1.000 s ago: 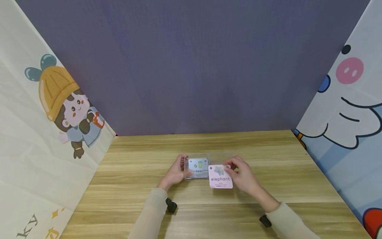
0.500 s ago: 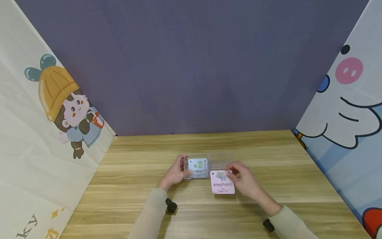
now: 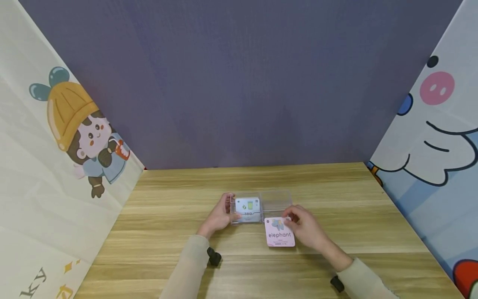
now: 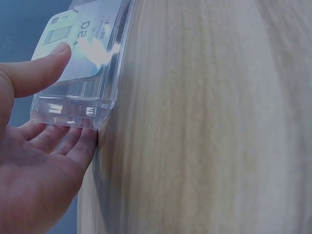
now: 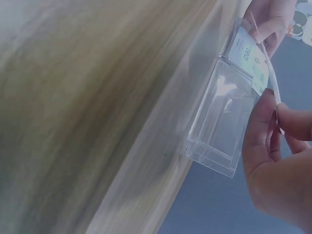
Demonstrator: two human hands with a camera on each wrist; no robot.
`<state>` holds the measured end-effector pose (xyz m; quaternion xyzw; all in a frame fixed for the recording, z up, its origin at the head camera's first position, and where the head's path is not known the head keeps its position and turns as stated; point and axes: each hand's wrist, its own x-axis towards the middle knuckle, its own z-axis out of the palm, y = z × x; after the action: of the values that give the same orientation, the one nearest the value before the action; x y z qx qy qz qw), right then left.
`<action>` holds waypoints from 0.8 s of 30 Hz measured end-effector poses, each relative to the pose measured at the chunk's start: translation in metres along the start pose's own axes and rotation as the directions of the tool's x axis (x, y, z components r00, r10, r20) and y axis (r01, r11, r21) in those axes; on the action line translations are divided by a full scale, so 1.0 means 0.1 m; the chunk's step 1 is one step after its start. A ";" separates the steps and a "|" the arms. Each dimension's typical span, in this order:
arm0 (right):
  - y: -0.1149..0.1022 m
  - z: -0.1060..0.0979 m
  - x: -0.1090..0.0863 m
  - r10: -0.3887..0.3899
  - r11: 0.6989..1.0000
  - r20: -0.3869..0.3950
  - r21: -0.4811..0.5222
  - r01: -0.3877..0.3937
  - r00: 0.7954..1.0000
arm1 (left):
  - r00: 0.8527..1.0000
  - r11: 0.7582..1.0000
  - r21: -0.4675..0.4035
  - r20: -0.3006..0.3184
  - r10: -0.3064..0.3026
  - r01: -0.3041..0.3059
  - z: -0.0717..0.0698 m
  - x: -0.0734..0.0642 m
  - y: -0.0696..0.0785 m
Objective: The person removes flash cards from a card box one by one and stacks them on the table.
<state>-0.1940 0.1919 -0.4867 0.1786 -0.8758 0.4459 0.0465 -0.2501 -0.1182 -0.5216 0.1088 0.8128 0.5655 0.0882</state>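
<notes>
Nearer the person and a little farther right than a second ago, the pink elephant card (image 3: pixel 279 238) has come along with the right hand (image 3: pixel 308 227), which pinches it by its upper right corner between thumb (image 5: pixel 296 123) and fingers. From that grip the card extends to the left and toward the person, its printed face showing to the head view; the right wrist view catches it almost edge-on. It lies just on the near side of the right half of the clear case (image 3: pixel 276 200), its top edge close to the case's near edge; whether they touch, I cannot tell. The left hand (image 3: pixel 218 216) keeps its place and grips the case at the left end, thumb over the tea card (image 3: pixel 249 204), fingers against the outside wall. This blue tea card sits in the left half of the case, well within reach of that thumb. Under everything is the wood-grain tabletop (image 3: pixel 246 270).
</notes>
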 end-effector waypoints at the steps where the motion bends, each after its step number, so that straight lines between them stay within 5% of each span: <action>1: 0.00 0.00 0.00 0.004 1.000 0.008 -0.006 -0.004 1.000 | 1.000 1.000 0.000 -0.001 -0.001 0.001 0.00 0.00 0.00; 24: 0.06 0.07 0.00 0.072 0.987 0.052 -0.148 -0.063 0.996 | 1.000 1.000 -0.026 0.016 -0.009 0.009 -0.01 0.01 -0.01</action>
<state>-0.1954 0.1894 -0.4960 0.1575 -0.9127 0.3767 0.0194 -0.2512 -0.1197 -0.5225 0.1085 0.8051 0.5748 0.0986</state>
